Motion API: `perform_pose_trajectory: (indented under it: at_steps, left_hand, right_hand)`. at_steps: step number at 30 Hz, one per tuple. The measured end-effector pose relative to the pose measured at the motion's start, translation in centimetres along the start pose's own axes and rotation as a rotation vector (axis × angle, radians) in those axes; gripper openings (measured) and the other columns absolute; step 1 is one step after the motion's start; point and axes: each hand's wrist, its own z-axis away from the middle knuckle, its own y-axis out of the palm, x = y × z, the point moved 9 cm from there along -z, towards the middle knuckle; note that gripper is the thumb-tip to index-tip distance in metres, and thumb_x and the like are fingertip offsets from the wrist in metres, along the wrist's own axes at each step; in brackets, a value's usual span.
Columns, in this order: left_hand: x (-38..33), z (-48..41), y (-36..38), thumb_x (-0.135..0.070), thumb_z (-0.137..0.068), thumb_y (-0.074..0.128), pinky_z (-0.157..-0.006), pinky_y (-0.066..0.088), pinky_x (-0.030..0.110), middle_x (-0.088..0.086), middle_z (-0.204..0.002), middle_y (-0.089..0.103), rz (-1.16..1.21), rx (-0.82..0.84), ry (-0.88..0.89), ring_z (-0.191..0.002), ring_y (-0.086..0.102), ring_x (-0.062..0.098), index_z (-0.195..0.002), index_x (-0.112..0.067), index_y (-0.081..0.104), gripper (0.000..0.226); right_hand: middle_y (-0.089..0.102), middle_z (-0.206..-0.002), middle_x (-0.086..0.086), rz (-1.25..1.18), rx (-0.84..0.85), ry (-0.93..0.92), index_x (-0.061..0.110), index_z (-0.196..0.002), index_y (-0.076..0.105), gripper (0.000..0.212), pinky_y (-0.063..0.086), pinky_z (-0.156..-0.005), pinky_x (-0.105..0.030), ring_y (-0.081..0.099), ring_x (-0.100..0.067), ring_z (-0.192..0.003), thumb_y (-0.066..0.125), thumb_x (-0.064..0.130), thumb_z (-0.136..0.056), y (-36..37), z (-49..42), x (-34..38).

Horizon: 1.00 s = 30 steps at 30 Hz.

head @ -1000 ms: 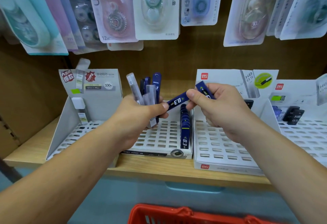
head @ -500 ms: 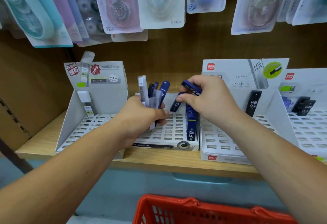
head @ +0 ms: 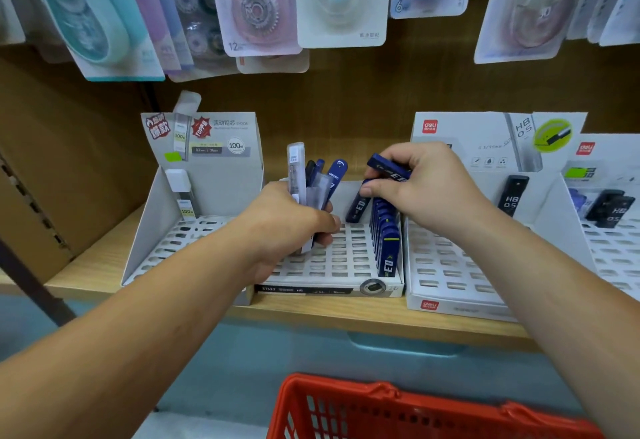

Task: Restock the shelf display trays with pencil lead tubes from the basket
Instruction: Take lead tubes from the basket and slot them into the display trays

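Note:
My left hand (head: 282, 225) grips a bunch of lead tubes (head: 313, 182), some clear and some dark blue, upright over the middle display tray (head: 341, 263). My right hand (head: 420, 189) holds two dark blue tubes: one (head: 389, 170) lies across my fingers, and my thumb presses another (head: 358, 204) that stands with its lower end at the back of the tray. A row of blue tubes (head: 386, 236) fills the tray's right column. The red basket (head: 398, 411) sits below, at the bottom edge; its contents are hidden.
A left tray (head: 166, 241) holds a clear tube at its back. Right of the middle tray stand two white trays (head: 446, 275) (head: 614, 248) with black HB 0.5 tubes. Correction tape packs (head: 258, 5) hang above. The wooden shelf edge (head: 363, 317) runs in front.
My right hand carried its blue tubes from mid-air, near the left hand's bunch, back and down to the rear of the middle tray. The left hand has hardly moved.

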Motion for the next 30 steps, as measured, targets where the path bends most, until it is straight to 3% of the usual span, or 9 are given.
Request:
perform_pose_trajectory:
  at_steps: [2, 6, 12, 18, 24, 30]
  left_hand:
    - [0.1, -0.1, 0.0, -0.009, -0.086, 0.081, -0.07, 0.053, 0.035, 0.006, -0.081, 0.071, 0.005, 0.004, -0.002, -0.063, 0.071, 0.011, -0.106, -0.01, 0.065, 0.026]
    - [0.3, -0.2, -0.1, -0.007, -0.085, 0.081, -0.085, 0.057, 0.045, 0.006, -0.082, 0.071, 0.027, 0.016, 0.0, -0.068, 0.073, 0.016, -0.104, -0.011, 0.066, 0.025]
    - [0.2, -0.1, 0.0, -0.008, -0.086, 0.081, -0.069, 0.051, 0.035, 0.005, -0.08, 0.071, -0.008, 0.005, -0.001, -0.066, 0.071, 0.014, -0.108, -0.008, 0.066, 0.026]
    - [0.3, -0.4, 0.0, -0.007, -0.085, 0.082, -0.096, 0.055, 0.054, 0.007, -0.081, 0.071, 0.012, 0.015, 0.004, -0.075, 0.074, 0.021, -0.107, -0.008, 0.066, 0.027]
    - [0.1, -0.4, 0.0, -0.007, -0.085, 0.08, -0.077, 0.05, 0.041, 0.006, -0.073, 0.071, 0.005, 0.024, 0.015, -0.07, 0.071, 0.019, -0.098, -0.012, 0.066, 0.02]
    - [-0.8, -0.3, -0.8, -0.011, -0.086, 0.081, -0.079, 0.055, 0.043, 0.006, -0.086, 0.072, 0.062, -0.025, 0.058, -0.072, 0.073, 0.015, -0.102, -0.014, 0.069, 0.02]
  right_hand:
    - [0.071, -0.072, 0.014, 0.015, 0.012, -0.002, 0.026, -0.079, 0.075, 0.015, 0.048, -0.06, -0.012, 0.066, 0.002, -0.068, 0.088, 0.02, -0.081, 0.0, -0.1, 0.1]
    - [0.071, -0.074, 0.009, 0.037, 0.011, -0.01, 0.025, -0.078, 0.076, 0.013, 0.054, -0.066, -0.023, 0.069, -0.007, -0.074, 0.088, 0.022, -0.081, 0.1, -0.1, 0.5]
    - [0.068, -0.074, 0.008, 0.119, -0.011, -0.032, 0.023, -0.077, 0.072, 0.016, 0.06, -0.074, -0.038, 0.067, -0.015, -0.076, 0.087, 0.028, -0.082, 0.3, 0.1, 0.8]
    - [0.068, -0.076, 0.005, 0.125, 0.045, -0.012, 0.021, -0.078, 0.073, 0.016, 0.054, -0.069, -0.033, 0.067, -0.016, -0.077, 0.086, 0.027, -0.084, 0.4, 0.0, 0.8]
    - [0.064, -0.091, 0.011, 0.242, 0.135, -0.067, 0.032, -0.08, 0.074, 0.013, 0.057, -0.083, -0.042, 0.063, -0.013, -0.086, 0.077, 0.035, -0.091, 1.2, 0.1, 1.6]
    - [0.055, -0.099, 0.011, 0.384, 0.243, -0.003, 0.024, -0.084, 0.074, 0.032, 0.057, -0.084, -0.044, 0.061, -0.013, -0.088, 0.062, 0.052, -0.097, 1.5, 0.1, 1.6]
